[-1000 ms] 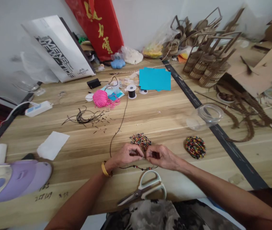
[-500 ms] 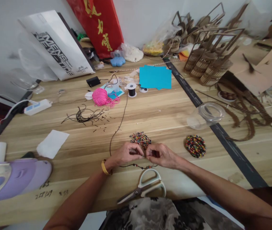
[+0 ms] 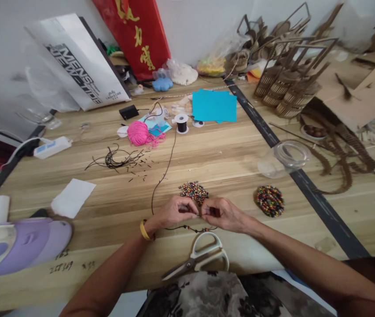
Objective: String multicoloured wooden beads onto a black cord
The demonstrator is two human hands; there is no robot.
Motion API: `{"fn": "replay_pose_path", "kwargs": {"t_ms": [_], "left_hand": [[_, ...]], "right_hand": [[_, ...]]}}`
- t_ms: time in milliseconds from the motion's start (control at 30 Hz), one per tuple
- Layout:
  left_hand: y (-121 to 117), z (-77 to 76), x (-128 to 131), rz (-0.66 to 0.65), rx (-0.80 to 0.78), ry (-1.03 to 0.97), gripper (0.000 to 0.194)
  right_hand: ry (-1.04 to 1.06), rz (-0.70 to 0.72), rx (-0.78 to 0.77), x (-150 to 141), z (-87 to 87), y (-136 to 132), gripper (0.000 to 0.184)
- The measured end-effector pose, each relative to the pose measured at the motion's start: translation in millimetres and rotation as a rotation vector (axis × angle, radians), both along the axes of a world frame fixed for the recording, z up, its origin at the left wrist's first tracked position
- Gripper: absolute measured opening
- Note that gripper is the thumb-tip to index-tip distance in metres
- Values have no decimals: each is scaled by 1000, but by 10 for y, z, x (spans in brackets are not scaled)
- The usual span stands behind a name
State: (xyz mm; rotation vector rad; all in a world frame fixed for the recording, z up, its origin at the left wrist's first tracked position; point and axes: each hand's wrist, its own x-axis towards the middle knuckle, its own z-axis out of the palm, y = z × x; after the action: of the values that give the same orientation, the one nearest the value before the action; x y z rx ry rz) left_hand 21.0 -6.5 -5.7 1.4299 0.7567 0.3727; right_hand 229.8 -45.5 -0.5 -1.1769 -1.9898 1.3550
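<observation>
Left hand (image 3: 176, 212) and right hand (image 3: 223, 215) each pinch, apparently, the beaded black cord (image 3: 206, 230), looped bodyward; slack grip could drop it, brushing knuckles could scatter loose beads (image 3: 192, 192) just beyond.

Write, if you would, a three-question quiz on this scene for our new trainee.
1. True or false: the scissors rest on the table.
2. Which is nearest the right hand: A) pink yarn, B) power strip, C) loose bead pile?
3. Fill in: the black cord runs from a ____ down toward the left hand.

Key: 1. True. 2. C. 3. Spool.
</observation>
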Motion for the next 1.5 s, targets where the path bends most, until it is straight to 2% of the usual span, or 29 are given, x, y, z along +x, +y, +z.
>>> {"fn": "replay_pose_path", "kwargs": {"t_ms": [367,1500], "left_hand": [[9,20,7,-13,11,16,18],[6,13,-9,-12,12,10,17]], "right_hand": [[-9,8,46,11,-65,6,4],[10,27,30,12,-53,19,4]]}}
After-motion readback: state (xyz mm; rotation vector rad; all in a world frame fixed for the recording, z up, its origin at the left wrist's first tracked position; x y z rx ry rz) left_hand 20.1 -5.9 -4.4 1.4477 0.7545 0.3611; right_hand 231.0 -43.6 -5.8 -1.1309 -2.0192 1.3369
